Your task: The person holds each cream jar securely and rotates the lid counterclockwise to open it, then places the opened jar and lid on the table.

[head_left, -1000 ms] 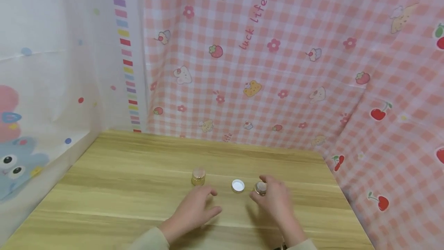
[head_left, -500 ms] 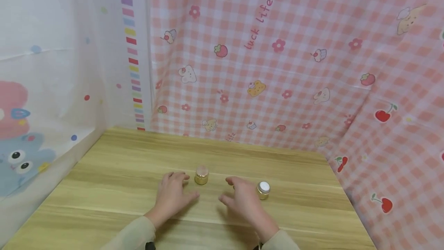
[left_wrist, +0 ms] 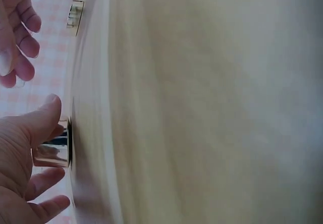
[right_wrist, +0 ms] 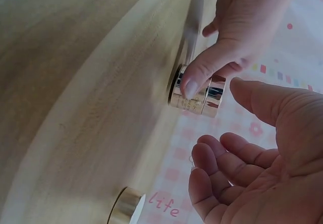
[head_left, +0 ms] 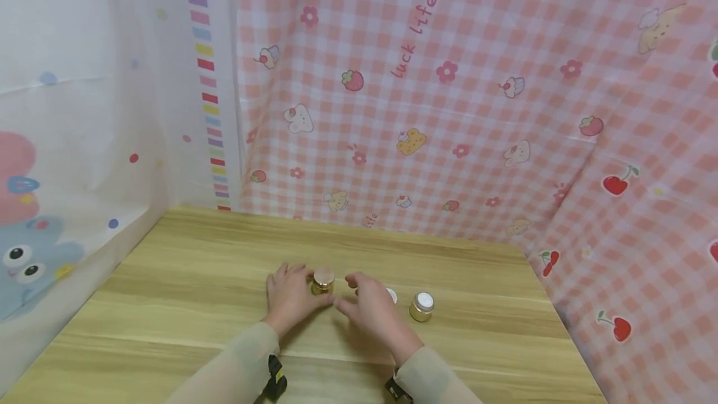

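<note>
A small shiny gold jar with its lid on (head_left: 323, 279) stands upright near the middle of the wooden table. My left hand (head_left: 293, 297) holds it low on its sides, the thumb pressing the near side in the right wrist view. Just right of that jar is my right hand (head_left: 374, 312), fingers loosely bent and apart from it. Behind the right hand, a loose white-lined gold lid (head_left: 392, 295) lies partly hidden. Further right stands a second gold jar with a white top (head_left: 422, 307).
The wood-grain table (head_left: 224, 254) meets a pink checked cloth (head_left: 392, 111) at the back and right. A white printed cloth (head_left: 84, 111) hangs at the left. Dark straps with cameras sit at both wrists.
My right hand has left the right-hand jar and moved left, past the loose lid. The left hand shifted left, then came in against the lidded jar and took hold of it.
</note>
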Demonstrator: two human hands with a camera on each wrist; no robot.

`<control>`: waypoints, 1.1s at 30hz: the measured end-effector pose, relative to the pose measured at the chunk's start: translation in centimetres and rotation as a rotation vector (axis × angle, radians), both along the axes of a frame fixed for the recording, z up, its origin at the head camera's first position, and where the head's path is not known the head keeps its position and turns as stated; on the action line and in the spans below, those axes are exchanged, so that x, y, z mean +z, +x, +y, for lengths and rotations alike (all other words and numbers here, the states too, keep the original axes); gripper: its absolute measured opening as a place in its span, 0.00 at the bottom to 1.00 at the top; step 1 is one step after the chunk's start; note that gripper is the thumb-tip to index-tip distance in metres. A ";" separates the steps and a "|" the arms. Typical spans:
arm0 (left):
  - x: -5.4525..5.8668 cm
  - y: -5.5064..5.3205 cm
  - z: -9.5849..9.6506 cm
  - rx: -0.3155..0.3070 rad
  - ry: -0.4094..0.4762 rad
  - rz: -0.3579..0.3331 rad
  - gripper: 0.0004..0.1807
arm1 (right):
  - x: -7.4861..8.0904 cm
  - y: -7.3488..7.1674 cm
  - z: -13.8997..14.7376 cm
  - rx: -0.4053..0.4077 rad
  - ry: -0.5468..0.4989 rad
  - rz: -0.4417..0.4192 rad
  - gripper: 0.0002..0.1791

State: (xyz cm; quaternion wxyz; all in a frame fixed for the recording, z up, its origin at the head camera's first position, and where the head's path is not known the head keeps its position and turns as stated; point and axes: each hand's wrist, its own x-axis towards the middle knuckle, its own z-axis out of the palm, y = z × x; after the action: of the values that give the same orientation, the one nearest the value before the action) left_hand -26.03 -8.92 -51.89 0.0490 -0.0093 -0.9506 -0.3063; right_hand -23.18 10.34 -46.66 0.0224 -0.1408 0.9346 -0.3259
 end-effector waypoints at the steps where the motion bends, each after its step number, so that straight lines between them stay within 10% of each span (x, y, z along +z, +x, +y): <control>1: 0.0 -0.1 0.1 0.005 0.003 -0.007 0.43 | 0.0 -0.1 -0.1 0.000 -0.005 -0.002 0.30; 10: -0.5 -0.4 0.5 -0.001 -0.023 0.043 0.39 | 0.0 -0.3 -0.5 -0.004 -0.023 -0.001 0.30; 18: 0.0 0.2 1.7 -0.177 -0.070 0.253 0.17 | 0.0 -0.3 -0.3 0.003 -0.055 0.033 0.14; 33: 1.3 3.1 0.2 -0.272 0.042 0.280 0.21 | 0.1 -0.2 0.8 0.088 -0.238 -0.107 0.20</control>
State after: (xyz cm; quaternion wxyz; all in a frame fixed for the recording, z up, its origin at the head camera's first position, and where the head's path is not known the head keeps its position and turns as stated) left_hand -22.91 -8.76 -50.61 0.1390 -0.1792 -0.9180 -0.3254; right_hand -23.36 11.17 -46.59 0.0696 -0.1655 0.8798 -0.4402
